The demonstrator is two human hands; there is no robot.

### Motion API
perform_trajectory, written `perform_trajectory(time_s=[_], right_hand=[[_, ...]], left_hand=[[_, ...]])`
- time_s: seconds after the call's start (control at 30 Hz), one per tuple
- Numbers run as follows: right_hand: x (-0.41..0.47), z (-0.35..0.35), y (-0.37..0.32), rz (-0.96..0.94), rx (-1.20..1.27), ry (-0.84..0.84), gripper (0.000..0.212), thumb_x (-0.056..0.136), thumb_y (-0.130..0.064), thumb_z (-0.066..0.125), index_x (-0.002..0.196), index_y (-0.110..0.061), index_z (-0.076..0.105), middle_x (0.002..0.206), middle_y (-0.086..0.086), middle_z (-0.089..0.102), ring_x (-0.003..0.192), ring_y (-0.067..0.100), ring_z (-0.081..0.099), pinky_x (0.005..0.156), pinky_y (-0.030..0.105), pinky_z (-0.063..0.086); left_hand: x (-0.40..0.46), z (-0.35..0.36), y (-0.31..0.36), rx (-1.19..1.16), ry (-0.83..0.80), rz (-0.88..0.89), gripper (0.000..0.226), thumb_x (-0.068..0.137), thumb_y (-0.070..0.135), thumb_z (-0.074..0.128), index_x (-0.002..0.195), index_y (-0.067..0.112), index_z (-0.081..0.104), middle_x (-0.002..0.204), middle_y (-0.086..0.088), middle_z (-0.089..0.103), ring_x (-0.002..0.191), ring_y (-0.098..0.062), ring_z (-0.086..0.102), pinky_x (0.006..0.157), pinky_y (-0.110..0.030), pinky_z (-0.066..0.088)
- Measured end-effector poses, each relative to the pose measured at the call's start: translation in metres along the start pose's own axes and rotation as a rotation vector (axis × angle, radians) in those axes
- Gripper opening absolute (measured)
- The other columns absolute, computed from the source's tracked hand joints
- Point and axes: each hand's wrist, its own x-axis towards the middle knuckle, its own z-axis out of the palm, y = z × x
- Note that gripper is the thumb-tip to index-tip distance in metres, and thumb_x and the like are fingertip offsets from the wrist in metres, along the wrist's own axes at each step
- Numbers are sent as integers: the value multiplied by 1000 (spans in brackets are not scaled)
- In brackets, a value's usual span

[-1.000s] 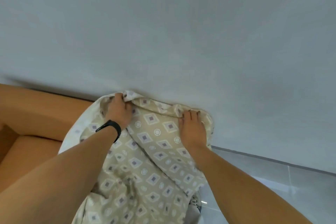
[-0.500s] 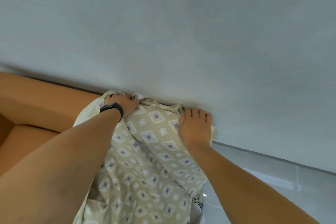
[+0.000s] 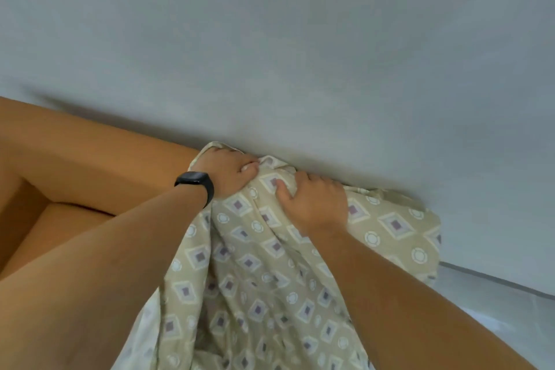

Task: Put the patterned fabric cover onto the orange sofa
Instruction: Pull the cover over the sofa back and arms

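Observation:
The beige patterned fabric cover (image 3: 270, 279), printed with diamonds and circles, lies draped over the right end of the orange sofa (image 3: 90, 165). Its top edge is bunched against the wall along the sofa's back. My left hand (image 3: 225, 173), with a black band on the wrist, grips a fold of that top edge. Close to its right, my right hand (image 3: 312, 204) holds the cover with curled fingers and the thumb pressed into the cloth. The sofa's backrest and seat show bare orange to the left.
A plain grey wall (image 3: 300, 54) stands directly behind the sofa. Pale floor tiles (image 3: 495, 309) and the wall's base line show at lower right, beyond the sofa's covered end.
My right hand has moved left towards my left hand and gone from lying flat to curling into the cloth. More of the cover now spreads over the sofa's right corner.

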Motion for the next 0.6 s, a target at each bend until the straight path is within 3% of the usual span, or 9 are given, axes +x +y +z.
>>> perform_trajectory(time_s=[0.2, 0.33, 0.47, 0.6], right_hand=[[-2, 9, -3, -71, -45, 162, 49, 97, -53, 37, 112, -19, 69, 111, 2, 65, 103, 27, 56, 89, 41, 44], [-3, 10, -6, -57, -42, 149, 40, 96, -50, 40, 101, -21, 68, 92, 1, 70, 88, 26, 63, 77, 36, 45], [-1, 7, -7, -8, -42, 126, 44, 94, -54, 40, 89, -20, 67, 76, 2, 68, 73, 27, 64, 65, 35, 45], [0, 4, -9, -2, -25, 90, 48, 92, -56, 37, 93, -20, 68, 79, 2, 70, 75, 27, 65, 69, 35, 47]], left_hand=[[3, 10, -10, -24, 58, 97, 52, 100, 55, 19, 146, 49, 43, 134, 3, 65, 122, -23, 60, 100, -36, 45], [4, 12, -13, -24, 95, 121, 53, 99, 55, 19, 142, 48, 49, 121, 3, 72, 112, -23, 63, 97, -37, 45], [3, 13, -13, -11, 58, 154, 58, 98, 54, 14, 151, 44, 37, 138, 9, 61, 126, -19, 56, 104, -41, 41], [4, 6, -10, -13, 23, 134, 49, 99, 52, 21, 131, 42, 57, 130, 9, 66, 117, -20, 60, 101, -40, 40]])
